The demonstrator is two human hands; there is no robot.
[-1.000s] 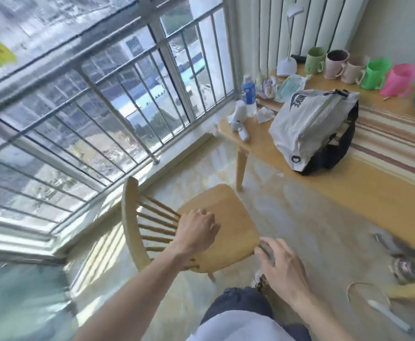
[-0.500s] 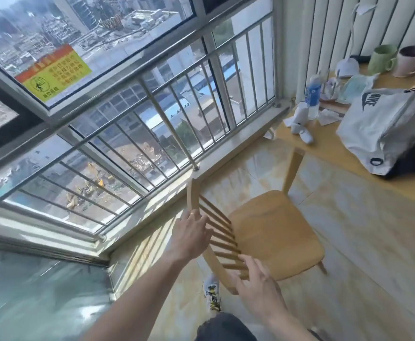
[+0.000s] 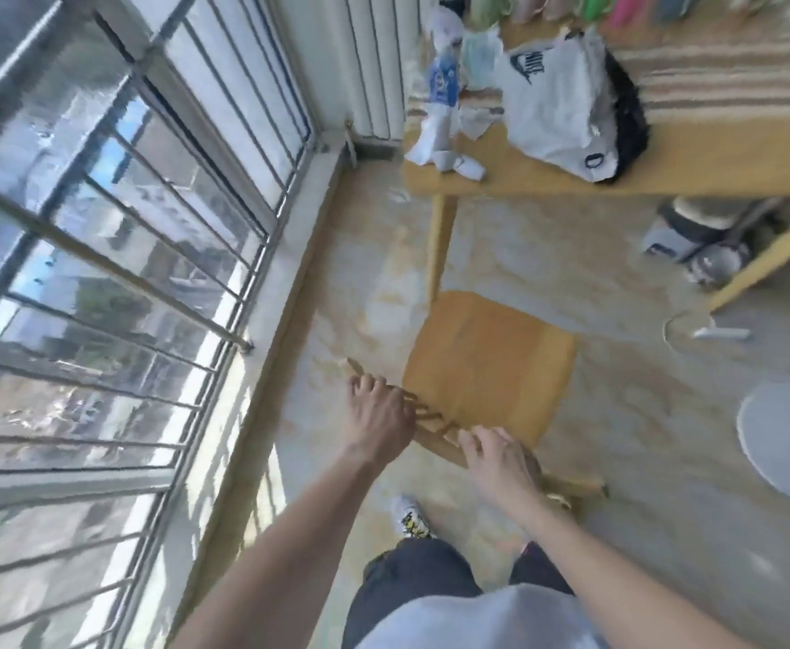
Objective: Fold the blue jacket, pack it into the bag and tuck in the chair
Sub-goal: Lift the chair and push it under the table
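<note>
A light wooden chair [image 3: 489,363] with a spindle back stands on the floor in front of me, its seat facing the table. My left hand [image 3: 376,416] grips the top rail of the chair's back at its left end. My right hand [image 3: 498,459] holds the same rail further right. A white and black bag [image 3: 557,93] lies closed on the wooden table [image 3: 711,156]. The blue jacket is not visible; whether it is inside the bag cannot be told.
A barred window [image 3: 126,227] runs along the left. Bottles and tissues [image 3: 444,91] crowd the table's left end, with mugs at the back. A table leg [image 3: 439,245] stands just past the chair seat. A round fan base [image 3: 781,442] and small appliances [image 3: 697,241] sit on the floor.
The chair has turned and moved toward the table leg. Both hands shifted onto the back rail. My view swung down and right.
</note>
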